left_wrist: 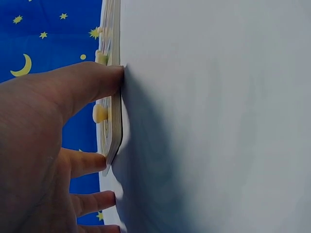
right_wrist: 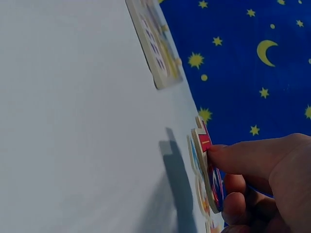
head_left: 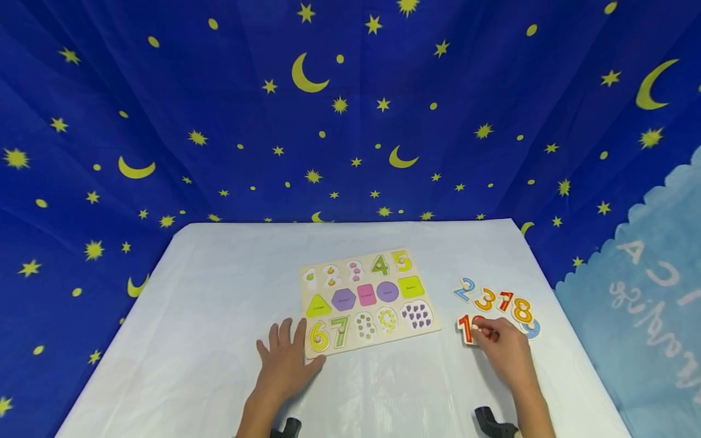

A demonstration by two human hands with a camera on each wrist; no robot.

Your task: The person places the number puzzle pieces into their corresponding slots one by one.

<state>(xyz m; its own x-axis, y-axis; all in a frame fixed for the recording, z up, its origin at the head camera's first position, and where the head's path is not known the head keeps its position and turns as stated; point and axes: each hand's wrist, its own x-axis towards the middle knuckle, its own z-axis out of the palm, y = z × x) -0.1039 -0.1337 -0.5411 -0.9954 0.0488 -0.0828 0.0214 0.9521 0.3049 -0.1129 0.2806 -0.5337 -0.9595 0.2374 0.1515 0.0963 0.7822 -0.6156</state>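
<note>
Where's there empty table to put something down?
Bare white table stretches left of the puzzle board and left hand, behind the board to the starry curtain, and in front, between the hands. It's crowded right of the board: loose number pieces cluster there, and the right hand holds a piece showing a red 1.

10 piece in right hand; board left of grip, left hand beyond; 2 piece behind, 8 piece right-behind.

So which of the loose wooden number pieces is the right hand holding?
The red wooden 10, pinched by the right hand, its zero partly covered; the other pieces, including the red 1, lie unheld on the white table.
</note>
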